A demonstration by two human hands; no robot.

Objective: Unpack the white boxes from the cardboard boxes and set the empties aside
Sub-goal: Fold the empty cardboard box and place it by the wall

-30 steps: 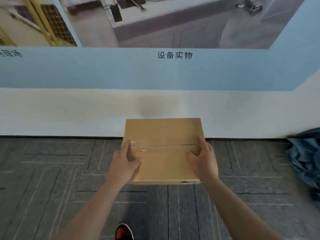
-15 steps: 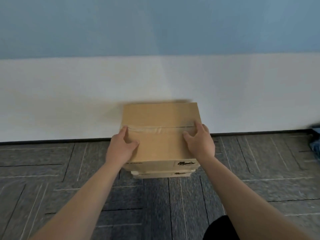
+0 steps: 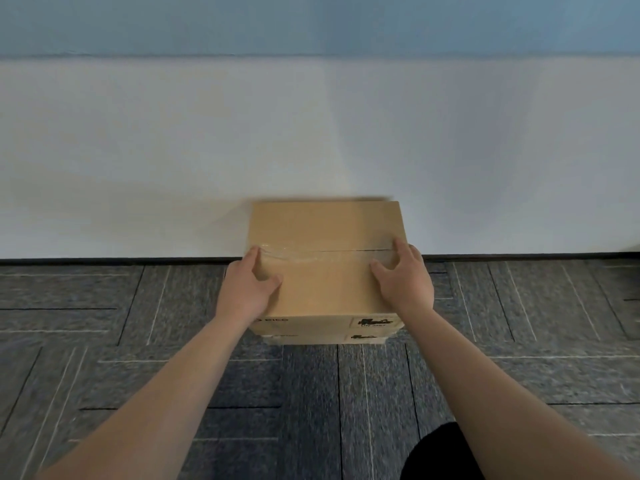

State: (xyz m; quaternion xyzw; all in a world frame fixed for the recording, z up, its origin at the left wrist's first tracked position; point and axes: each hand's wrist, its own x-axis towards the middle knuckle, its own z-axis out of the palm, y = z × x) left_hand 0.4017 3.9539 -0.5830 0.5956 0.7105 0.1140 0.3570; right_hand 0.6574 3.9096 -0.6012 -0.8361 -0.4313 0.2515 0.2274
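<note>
against the foot of the white wall (image 3: 311, 140), on grey carpet tiles (image 3: 138, 341): two brown boxes stacked, upper cardboard box (image 3: 325, 233) squarely atop lower cardboard box (image 3: 322, 338). flaps of the upper one closed, contents of either hidden. sealed along the centre seam with clear glossy tape (image 3: 298, 258), wrinkled toward its left end. smooth matte card, crisp rectangular edges, black printed marks on both near faces. left hand (image 3: 247, 289) gripping the upper cardboard box at its left edge, thumb on top, fingers down the side. right hand (image 3: 405, 282) gripping the right edge likewise. coarse, line-patterned carpet.
</note>
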